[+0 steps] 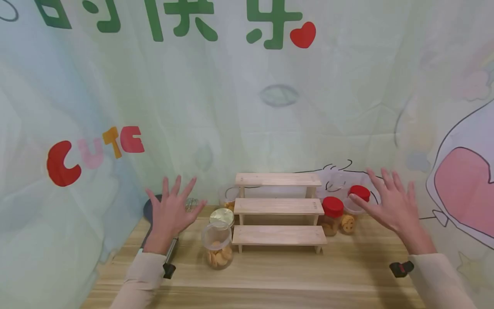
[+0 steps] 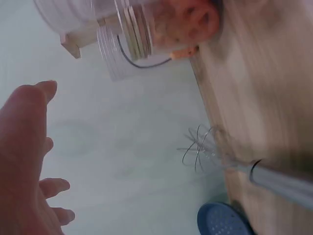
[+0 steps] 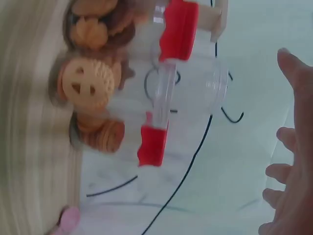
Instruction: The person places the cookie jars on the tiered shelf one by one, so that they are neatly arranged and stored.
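My left hand [image 1: 171, 212] is raised at the left with its fingers spread, holding nothing. Below it lie a wire whisk [image 2: 200, 149] and a dark blue utensil with holes [image 2: 222, 220]. To its right stand a clear-lidded jar of cookies [image 1: 218, 255] and a jar with a gold-coloured lid [image 1: 221, 216]. My right hand [image 1: 395, 208], also spread and holding nothing, hovers right of two red-lidded jars, whose lids [image 1: 332, 207] [image 1: 359, 193] show clearly. Between them, in the right wrist view, a clear-topped jar holds a face-shaped cookie [image 3: 88, 84].
A three-step wooden stand [image 1: 279, 234] occupies the middle of the wooden table [image 1: 270, 274]. Another clear jar [image 1: 228, 195] stands behind, at the stand's left. A printed cloth [image 1: 216, 107] hangs behind and at the sides. A pink object [image 3: 69, 219] shows at the right.
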`<action>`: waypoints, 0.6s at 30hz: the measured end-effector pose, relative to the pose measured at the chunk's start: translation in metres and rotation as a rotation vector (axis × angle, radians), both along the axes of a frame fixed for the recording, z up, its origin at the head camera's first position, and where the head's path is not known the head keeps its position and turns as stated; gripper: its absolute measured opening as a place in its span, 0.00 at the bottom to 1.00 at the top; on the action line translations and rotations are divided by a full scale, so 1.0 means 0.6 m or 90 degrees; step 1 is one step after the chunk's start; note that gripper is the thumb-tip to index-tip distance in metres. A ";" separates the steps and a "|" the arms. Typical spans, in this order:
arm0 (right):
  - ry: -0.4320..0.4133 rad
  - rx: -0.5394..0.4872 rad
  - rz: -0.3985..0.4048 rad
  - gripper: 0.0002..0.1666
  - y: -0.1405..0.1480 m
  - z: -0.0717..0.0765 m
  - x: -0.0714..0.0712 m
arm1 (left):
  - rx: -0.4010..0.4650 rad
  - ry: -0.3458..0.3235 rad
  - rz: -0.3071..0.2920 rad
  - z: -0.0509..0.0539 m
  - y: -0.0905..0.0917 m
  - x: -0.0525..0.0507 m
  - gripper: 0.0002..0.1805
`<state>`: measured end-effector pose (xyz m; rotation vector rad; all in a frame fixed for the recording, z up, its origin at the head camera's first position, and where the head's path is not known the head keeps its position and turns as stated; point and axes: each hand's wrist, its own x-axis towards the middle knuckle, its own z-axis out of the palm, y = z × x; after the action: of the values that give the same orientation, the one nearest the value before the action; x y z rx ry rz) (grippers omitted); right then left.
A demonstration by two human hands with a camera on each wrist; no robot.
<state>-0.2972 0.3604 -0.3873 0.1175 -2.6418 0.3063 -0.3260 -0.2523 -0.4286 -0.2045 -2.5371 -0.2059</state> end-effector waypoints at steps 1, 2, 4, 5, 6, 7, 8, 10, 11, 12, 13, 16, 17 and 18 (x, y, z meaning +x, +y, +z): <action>0.020 -0.004 0.010 0.61 -0.008 -0.005 0.006 | 0.006 0.013 -0.007 -0.005 0.002 0.006 0.46; 0.041 -0.013 0.024 0.59 -0.017 -0.011 0.012 | 0.015 0.029 -0.015 -0.011 0.005 0.013 0.45; 0.096 -0.027 0.054 0.55 -0.038 -0.028 0.024 | 0.042 0.058 -0.041 -0.024 0.011 0.025 0.43; 0.126 -0.039 0.072 0.52 -0.049 -0.039 0.030 | 0.059 0.070 -0.057 -0.031 0.014 0.031 0.42; 0.151 -0.052 0.092 0.49 -0.060 -0.051 0.034 | 0.082 0.076 -0.074 -0.038 0.018 0.037 0.41; 0.172 -0.066 0.113 0.45 -0.072 -0.063 0.039 | 0.107 0.077 -0.093 -0.046 0.022 0.043 0.40; 0.187 -0.083 0.135 0.40 -0.082 -0.076 0.042 | 0.134 0.076 -0.111 -0.054 0.026 0.048 0.40; 0.195 -0.120 0.180 0.31 -0.100 -0.103 0.045 | 0.195 0.065 -0.144 -0.070 0.035 0.058 0.38; 0.184 -0.146 0.200 0.26 -0.108 -0.116 0.046 | 0.228 0.059 -0.159 -0.076 0.039 0.062 0.36; 0.161 -0.175 0.216 0.24 -0.115 -0.128 0.046 | 0.259 0.054 -0.170 -0.083 0.043 0.066 0.34; 0.133 -0.203 0.222 0.21 -0.121 -0.139 0.046 | 0.286 0.050 -0.179 -0.088 0.047 0.069 0.32; 0.034 -0.299 0.198 0.15 -0.131 -0.167 0.044 | 0.351 0.034 -0.208 -0.101 0.054 0.076 0.25; -0.001 -0.327 0.177 0.15 -0.132 -0.174 0.043 | 0.366 0.022 -0.218 -0.105 0.055 0.078 0.23; -0.032 -0.357 0.158 0.15 -0.133 -0.180 0.043 | 0.377 0.006 -0.226 -0.108 0.056 0.079 0.22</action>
<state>-0.2712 0.2808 -0.4954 0.2533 -2.4837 1.1250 -0.2785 -0.2185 -0.4932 -0.4116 -2.2922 -1.0666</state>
